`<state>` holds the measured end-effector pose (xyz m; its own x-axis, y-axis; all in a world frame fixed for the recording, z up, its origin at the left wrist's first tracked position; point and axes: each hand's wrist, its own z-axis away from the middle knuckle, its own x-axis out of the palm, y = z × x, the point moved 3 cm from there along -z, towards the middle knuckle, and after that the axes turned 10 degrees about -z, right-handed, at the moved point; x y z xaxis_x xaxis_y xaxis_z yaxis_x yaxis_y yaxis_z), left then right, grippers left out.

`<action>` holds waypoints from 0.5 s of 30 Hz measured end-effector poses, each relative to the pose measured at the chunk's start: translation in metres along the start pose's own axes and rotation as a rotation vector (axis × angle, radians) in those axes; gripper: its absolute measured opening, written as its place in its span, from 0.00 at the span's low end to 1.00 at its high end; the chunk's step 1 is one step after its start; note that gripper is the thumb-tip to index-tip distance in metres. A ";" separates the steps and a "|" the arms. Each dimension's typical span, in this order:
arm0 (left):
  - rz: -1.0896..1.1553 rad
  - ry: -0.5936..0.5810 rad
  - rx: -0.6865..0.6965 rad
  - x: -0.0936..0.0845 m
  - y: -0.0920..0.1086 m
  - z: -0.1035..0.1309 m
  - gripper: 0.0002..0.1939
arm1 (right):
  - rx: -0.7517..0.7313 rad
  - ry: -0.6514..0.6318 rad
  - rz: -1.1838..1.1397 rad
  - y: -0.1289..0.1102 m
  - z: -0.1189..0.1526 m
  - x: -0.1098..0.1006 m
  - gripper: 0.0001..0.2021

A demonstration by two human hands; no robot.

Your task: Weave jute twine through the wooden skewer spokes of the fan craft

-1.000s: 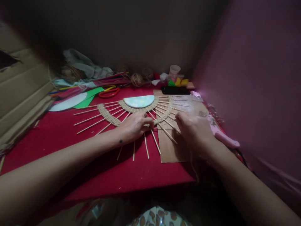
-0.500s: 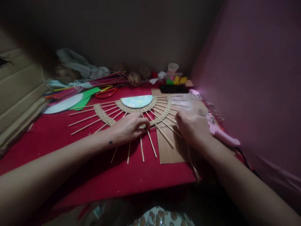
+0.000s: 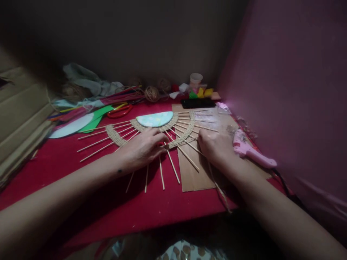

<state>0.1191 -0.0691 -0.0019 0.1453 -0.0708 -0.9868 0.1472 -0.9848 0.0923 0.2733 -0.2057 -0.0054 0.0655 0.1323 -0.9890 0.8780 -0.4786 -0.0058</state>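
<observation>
Centre of the frame: a woven half-circle (image 3: 167,126) of sticks and twine, a pale blue fabric piece (image 3: 154,118) at its top, lies partly on a red-covered table (image 3: 108,206) and partly on a cardboard sheet (image 3: 195,180). My left hand (image 3: 143,146) pinches its outer band in a closed grip – the hand hides the band's lower left stretch and the sticks under it. My right hand (image 3: 217,144), right of centre, has its grip closed on a cord (image 3: 218,186); the tail shows below, but the pinch itself is out of sight. Right of that lies a pink glue gun (image 3: 252,153). Twine and cloth at upper left blur into shadow – a spotted fabric (image 3: 187,251) is cut off at the bottom edge.
</observation>
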 end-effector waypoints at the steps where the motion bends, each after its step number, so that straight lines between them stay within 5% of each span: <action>1: -0.003 0.014 0.001 -0.003 0.001 -0.003 0.10 | -0.004 0.006 -0.013 0.000 0.000 0.000 0.14; 7: -0.024 -0.012 -0.028 -0.003 0.014 -0.038 0.09 | -0.016 0.068 -0.075 0.003 -0.001 0.005 0.15; 15: -0.055 -0.202 -0.195 0.010 0.015 -0.059 0.15 | -0.043 0.103 -0.103 0.007 0.001 0.008 0.15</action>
<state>0.1806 -0.0753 -0.0028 -0.0634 -0.0676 -0.9957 0.3373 -0.9404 0.0424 0.2799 -0.2088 -0.0139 0.0200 0.2679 -0.9632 0.9020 -0.4204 -0.0982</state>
